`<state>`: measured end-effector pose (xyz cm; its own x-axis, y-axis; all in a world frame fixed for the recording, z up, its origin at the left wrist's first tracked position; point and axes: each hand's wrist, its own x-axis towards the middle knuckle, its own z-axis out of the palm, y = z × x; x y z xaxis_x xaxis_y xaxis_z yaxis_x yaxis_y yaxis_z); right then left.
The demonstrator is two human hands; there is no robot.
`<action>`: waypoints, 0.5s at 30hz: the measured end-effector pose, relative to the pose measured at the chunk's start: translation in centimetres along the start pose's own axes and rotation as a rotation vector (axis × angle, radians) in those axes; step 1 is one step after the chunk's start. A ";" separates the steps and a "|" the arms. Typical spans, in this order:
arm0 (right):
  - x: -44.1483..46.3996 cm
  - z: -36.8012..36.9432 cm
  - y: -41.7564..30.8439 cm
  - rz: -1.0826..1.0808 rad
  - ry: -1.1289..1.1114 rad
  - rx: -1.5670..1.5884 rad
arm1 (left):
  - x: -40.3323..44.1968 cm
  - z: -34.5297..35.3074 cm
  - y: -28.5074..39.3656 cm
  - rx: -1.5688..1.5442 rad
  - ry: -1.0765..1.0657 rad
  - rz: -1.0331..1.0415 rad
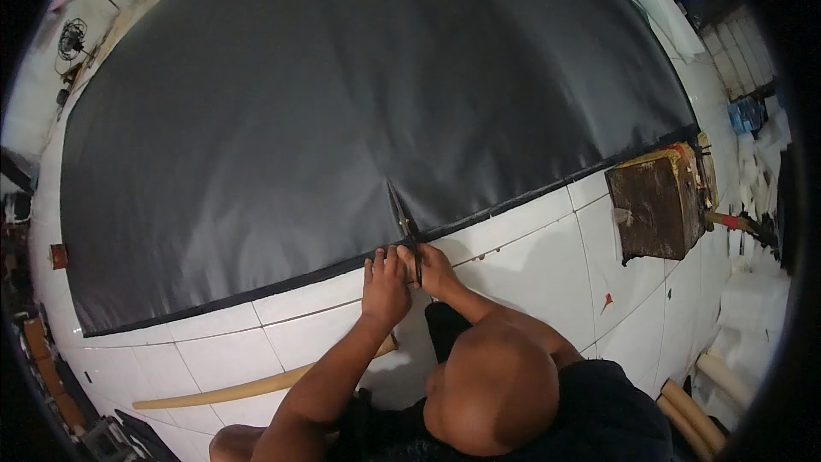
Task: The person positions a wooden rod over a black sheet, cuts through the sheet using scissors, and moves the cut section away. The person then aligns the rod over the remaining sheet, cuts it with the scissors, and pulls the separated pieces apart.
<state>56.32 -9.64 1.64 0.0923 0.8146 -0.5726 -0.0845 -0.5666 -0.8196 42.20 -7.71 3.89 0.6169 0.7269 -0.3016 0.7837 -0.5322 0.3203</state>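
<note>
A large black sheet [282,120] with a smooth, slightly shiny surface is spread over white floor tiles. My right hand [434,272] is closed round the handles of dark scissors [404,219] at the sheet's near edge. The scissor blades point away from me and lie over the sheet, where the material creases around them. Close beside it, my left hand [386,288] rests with its fingers flat and slightly apart, fingertips on the dark edge strip. The thumb of my left hand is hidden.
A worn brown block [654,205] stands at the sheet's right corner. On the tiles [547,269] lies a long tan strip [231,392] beyond my left forearm. A small red-brown block [58,257] sits at the left edge, and a fan [73,39] stands upper left. Rolls [691,415] lie lower right.
</note>
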 end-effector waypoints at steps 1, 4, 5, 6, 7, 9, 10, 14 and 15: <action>0.3 0.2 1.0 -0.094 0.084 -0.128 | -0.2 0.1 0.1 0.002 0.021 0.009; 0.6 0.4 1.2 -0.204 0.161 -0.199 | -0.3 0.2 0.0 -0.042 0.040 0.009; 0.3 0.5 0.7 -0.212 0.155 -0.142 | -0.4 0.2 0.0 -0.038 0.039 0.009; 0.4 0.4 0.1 -0.216 0.157 -0.139 | -0.3 0.3 0.0 -0.027 0.038 0.013; 0.6 0.1 -0.5 -0.162 0.116 -0.128 | -0.2 0.3 0.0 -0.019 0.037 0.017; 1.2 -0.3 -2.1 -0.102 0.074 -0.117 | -0.4 0.1 0.1 0.000 0.027 0.023; 2.0 -0.1 -3.0 -0.039 0.059 -0.066 | -0.3 -0.2 0.1 0.021 0.023 0.030; 4.0 0.3 -3.9 0.030 0.087 -0.079 | -0.2 -0.1 0.0 0.062 -0.011 0.030; 4.4 0.2 -3.7 0.026 0.086 -0.080 | -0.2 -0.1 0.1 0.069 -0.022 0.027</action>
<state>56.87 -3.96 2.21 0.1762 0.7879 -0.5901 -0.0087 -0.5982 -0.8013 42.11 -7.85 4.06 0.6385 0.7030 -0.3133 0.7696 -0.5804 0.2661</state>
